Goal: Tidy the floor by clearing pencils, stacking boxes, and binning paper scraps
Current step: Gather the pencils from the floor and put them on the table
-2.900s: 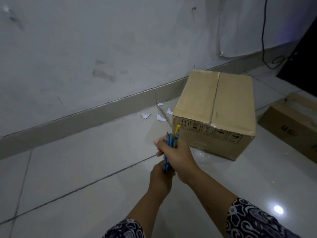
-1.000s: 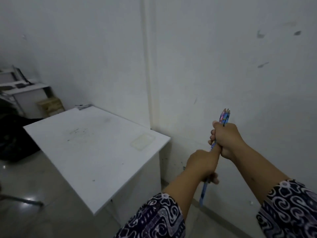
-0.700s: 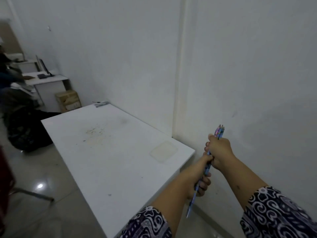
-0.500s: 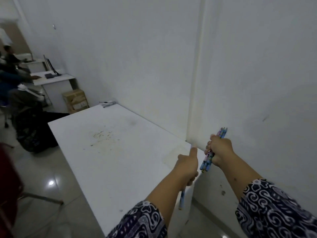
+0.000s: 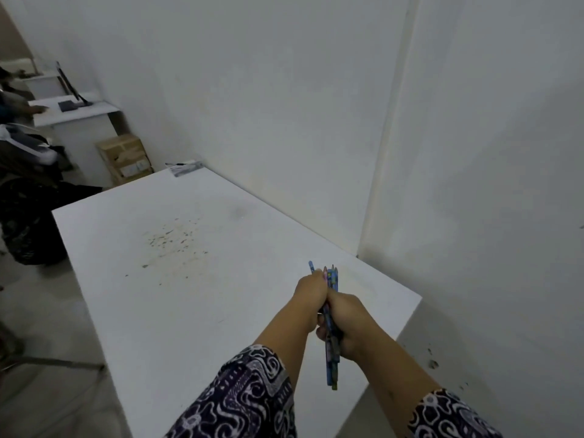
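Far left we see a second desk (image 5: 76,113) with a dark flat item on it, part of a person (image 5: 12,99) at the frame edge, and a dark heap (image 5: 28,216) on the floor below. Just right of the desk, a cardboard box (image 5: 124,158) sits against the wall (image 5: 252,90). Floor (image 5: 41,327) is pale tile, a thin metal leg (image 5: 57,361) crossing it near left.

Centre: white table (image 5: 158,295) fills most of the view, running from near to far along the wall. Brownish specks scattered on its far-left part, one grey smudge further right. A small dark object (image 5: 186,168) lies at its far corner. Right of the table, a wall column (image 5: 474,184) juts out, scuff marks low down.

Near centre-right, over the table's near end, we have both hands wrapped around the pencils (image 5: 331,327). Left hand (image 5: 311,292) grips the far part of the bundle, fingers curled tight. Right hand (image 5: 347,324) is fisted on the near part, touching the left. Pencils are blue patterned, held together, tips poking out at the far end, other ends sticking out toward us. Patterned dark sleeves (image 5: 246,399) on both arms.
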